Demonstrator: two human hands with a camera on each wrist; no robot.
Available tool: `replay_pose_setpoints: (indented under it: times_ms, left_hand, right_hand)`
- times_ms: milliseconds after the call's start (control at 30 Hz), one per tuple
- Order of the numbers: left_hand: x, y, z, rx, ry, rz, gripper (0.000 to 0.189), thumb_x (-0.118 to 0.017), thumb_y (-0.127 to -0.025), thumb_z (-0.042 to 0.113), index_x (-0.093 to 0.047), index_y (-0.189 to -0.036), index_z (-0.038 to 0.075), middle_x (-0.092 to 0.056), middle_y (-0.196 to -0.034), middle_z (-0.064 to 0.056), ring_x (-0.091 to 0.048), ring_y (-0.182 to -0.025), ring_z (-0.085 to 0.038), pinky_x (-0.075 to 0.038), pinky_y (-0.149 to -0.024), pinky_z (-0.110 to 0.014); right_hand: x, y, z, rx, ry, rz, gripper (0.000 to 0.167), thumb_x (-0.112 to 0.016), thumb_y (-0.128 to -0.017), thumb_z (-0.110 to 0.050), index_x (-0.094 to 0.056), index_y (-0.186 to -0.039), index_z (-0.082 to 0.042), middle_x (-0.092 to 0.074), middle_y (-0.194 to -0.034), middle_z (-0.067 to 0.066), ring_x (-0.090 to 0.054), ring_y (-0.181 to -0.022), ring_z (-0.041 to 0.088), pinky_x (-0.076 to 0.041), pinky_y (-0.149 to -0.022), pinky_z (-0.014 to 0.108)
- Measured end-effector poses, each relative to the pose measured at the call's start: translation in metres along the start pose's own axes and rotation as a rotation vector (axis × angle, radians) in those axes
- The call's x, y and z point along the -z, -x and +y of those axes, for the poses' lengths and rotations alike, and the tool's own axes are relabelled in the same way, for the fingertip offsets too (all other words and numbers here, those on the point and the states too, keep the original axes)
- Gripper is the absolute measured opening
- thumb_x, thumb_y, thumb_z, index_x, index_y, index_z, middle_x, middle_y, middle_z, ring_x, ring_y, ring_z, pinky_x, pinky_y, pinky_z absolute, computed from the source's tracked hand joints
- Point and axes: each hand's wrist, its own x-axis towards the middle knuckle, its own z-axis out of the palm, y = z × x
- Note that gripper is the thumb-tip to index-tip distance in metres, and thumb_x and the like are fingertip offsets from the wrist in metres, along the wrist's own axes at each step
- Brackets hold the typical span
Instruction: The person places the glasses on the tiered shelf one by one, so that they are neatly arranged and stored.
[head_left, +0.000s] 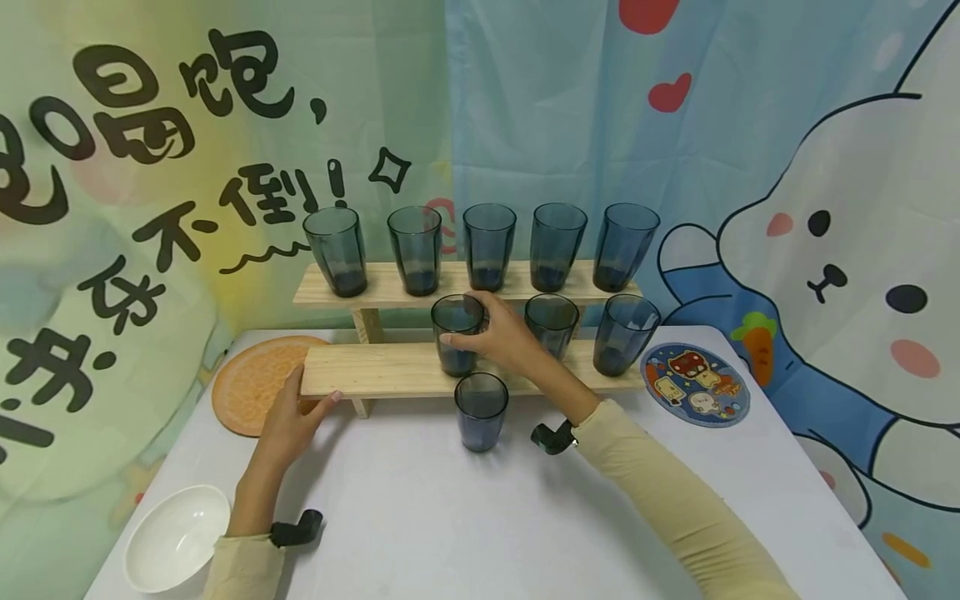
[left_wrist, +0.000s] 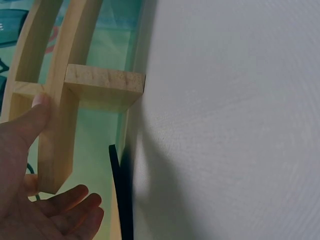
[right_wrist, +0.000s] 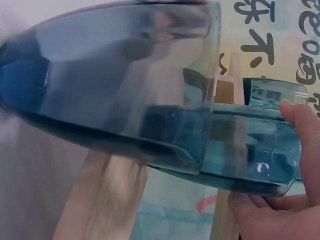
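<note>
My right hand (head_left: 501,333) grips a blue-tinted drinking glass (head_left: 454,354) near its rim, thumb on one side and fingers on the other. That glass is upright on the lower board of a two-tier wooden shelf (head_left: 375,371). In the right wrist view, another glass (right_wrist: 110,90) looms large before the held one. This is the glass (head_left: 482,417) standing on the table just in front of the shelf. Two more glasses, one (head_left: 551,321) partly behind my right wrist, stand right of the held one. My left hand (head_left: 291,421) holds the lower board's left end, thumb at the front edge.
Several matching glasses (head_left: 490,246) line the upper board. An orange round mat (head_left: 251,383) lies left of the shelf, a blue patterned round mat (head_left: 696,385) right of it. A white bowl (head_left: 176,542) sits at the table's left edge. Printed curtains (head_left: 525,100) hang behind.
</note>
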Motion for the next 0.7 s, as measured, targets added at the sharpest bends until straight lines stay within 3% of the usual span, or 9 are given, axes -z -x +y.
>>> replay_pose_setpoints:
  times_ms: [200, 433, 700]
  left_hand:
    - [0.001, 0.001, 0.001, 0.003, -0.002, 0.001, 0.096, -0.063, -0.106, 0.045, -0.007, -0.167, -0.005, -0.019, -0.168, -0.036, -0.024, -0.154, -0.055, -0.024, -0.123, -0.068]
    - [0.002, 0.001, 0.002, 0.011, -0.007, -0.009, 0.097, -0.063, -0.106, 0.045, -0.005, -0.167, -0.005, -0.018, -0.168, -0.037, -0.022, -0.155, -0.056, -0.023, -0.123, -0.069]
    - [0.0, 0.002, 0.003, 0.014, -0.021, -0.006, 0.097, -0.064, -0.106, 0.044, -0.006, -0.167, -0.005, -0.019, -0.168, -0.038, -0.022, -0.155, -0.055, -0.022, -0.123, -0.068]
  right_hand:
    - [0.005, 0.009, -0.004, 0.089, -0.008, 0.032, 0.098, -0.083, -0.09, -0.05, -0.032, -0.166, -0.013, -0.039, -0.167, 0.008, -0.042, -0.151, 0.031, -0.042, -0.119, 0.052]
    - [0.014, 0.031, -0.013, 0.201, -0.081, 0.107, 0.086, -0.084, -0.092, -0.038, -0.041, -0.161, -0.009, -0.047, -0.162, 0.009, -0.047, -0.149, 0.024, -0.042, -0.12, 0.036]
    - [0.012, 0.071, -0.003, 0.109, -0.142, 0.1, 0.083, -0.082, -0.091, -0.05, -0.047, -0.159, -0.017, -0.05, -0.159, 0.001, -0.048, -0.149, 0.021, -0.042, -0.12, 0.039]
